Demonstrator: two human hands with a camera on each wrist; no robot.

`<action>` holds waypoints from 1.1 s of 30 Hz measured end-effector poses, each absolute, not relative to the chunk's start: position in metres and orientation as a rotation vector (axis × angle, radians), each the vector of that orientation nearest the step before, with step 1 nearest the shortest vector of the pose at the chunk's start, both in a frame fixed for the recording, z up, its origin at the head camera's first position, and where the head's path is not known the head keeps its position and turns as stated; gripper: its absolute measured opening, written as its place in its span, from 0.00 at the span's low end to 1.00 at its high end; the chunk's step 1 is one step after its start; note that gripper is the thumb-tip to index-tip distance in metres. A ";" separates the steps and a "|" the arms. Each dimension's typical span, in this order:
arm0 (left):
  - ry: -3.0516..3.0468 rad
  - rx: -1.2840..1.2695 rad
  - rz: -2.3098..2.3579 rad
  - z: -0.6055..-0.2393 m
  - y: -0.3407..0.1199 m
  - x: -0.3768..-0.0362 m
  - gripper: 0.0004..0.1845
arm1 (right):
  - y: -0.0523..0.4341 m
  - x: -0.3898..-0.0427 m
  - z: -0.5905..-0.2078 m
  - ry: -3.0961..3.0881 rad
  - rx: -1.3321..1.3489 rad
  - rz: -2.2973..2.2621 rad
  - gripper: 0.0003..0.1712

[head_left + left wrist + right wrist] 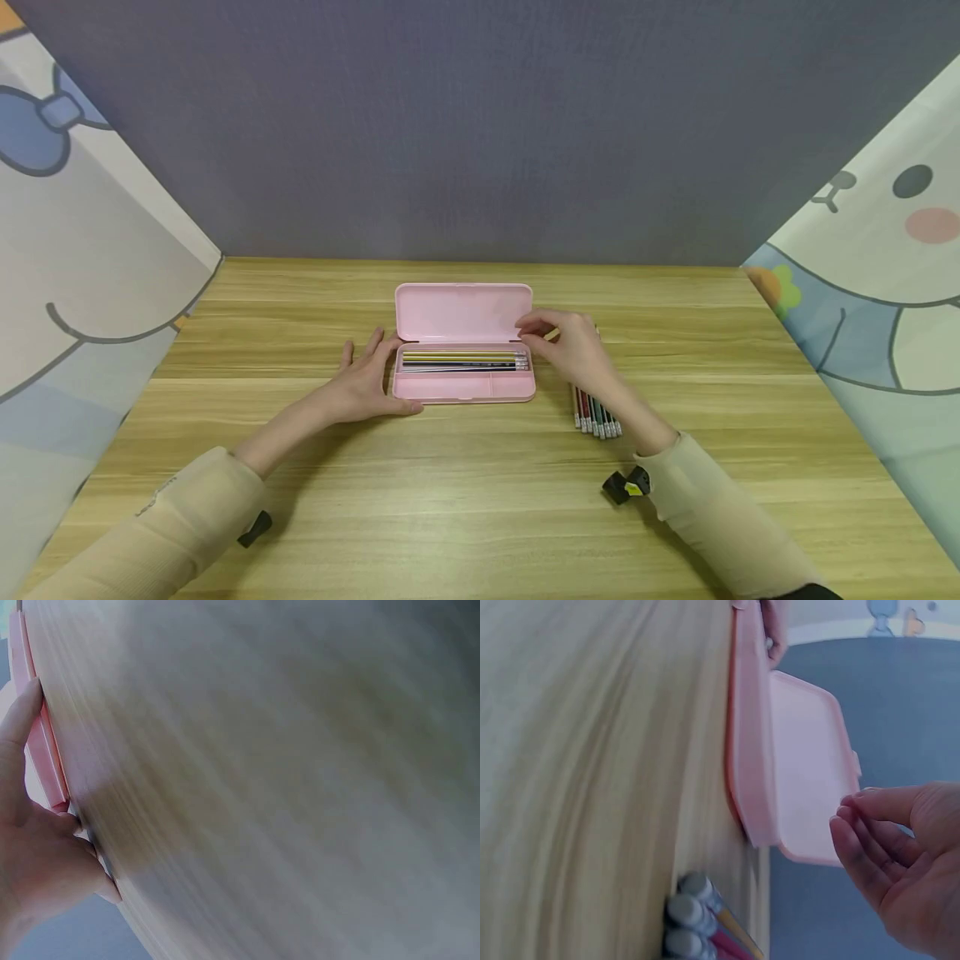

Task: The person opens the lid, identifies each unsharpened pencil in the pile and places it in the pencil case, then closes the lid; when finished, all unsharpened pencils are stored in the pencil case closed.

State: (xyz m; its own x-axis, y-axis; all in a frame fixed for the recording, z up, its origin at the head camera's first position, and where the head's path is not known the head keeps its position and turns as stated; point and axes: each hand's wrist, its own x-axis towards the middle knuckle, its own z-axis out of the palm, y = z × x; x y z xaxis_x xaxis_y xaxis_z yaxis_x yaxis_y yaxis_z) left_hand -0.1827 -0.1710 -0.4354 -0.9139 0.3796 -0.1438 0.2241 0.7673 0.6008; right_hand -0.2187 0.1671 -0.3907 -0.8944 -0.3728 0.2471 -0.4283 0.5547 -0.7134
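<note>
Pink case (463,350), loose pencils (597,414) half-hidden

An open pink pencil case (463,350) holding pencils sits on a wooden bench (480,500). The left hand (369,379) steadies its end; the right hand (572,343) pinches a pencil (552,334) beside spare pencils (596,415).

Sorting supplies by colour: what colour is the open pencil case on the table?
The pencil case is pale pink, lid and tray alike; the head view shows it best.
</note>
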 end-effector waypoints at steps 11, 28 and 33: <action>2.704 0.478 0.882 -0.435 -0.172 -0.184 0.54 | 0.209 -0.209 -0.386 -2.755 0.485 1.340 0.18; 2.695 0.467 0.886 -0.434 -0.174 -0.183 0.54 | 0.251 -0.197 -0.387 -2.961 0.306 1.425 0.32; 2.686 0.467 0.894 -0.435 -0.174 -0.182 0.54 | 0.259 -0.198 -0.393 -3.031 0.281 1.331 0.33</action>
State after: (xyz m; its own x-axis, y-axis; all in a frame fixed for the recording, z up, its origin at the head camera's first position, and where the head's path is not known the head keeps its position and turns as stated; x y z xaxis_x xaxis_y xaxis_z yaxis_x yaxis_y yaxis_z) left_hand -0.1819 -0.1740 -0.4349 -0.9111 0.3828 -0.1528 0.2149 0.7575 0.6164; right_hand -0.1977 0.2592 -0.3927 -0.9696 -0.2249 -0.0967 -0.0809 0.6672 -0.7404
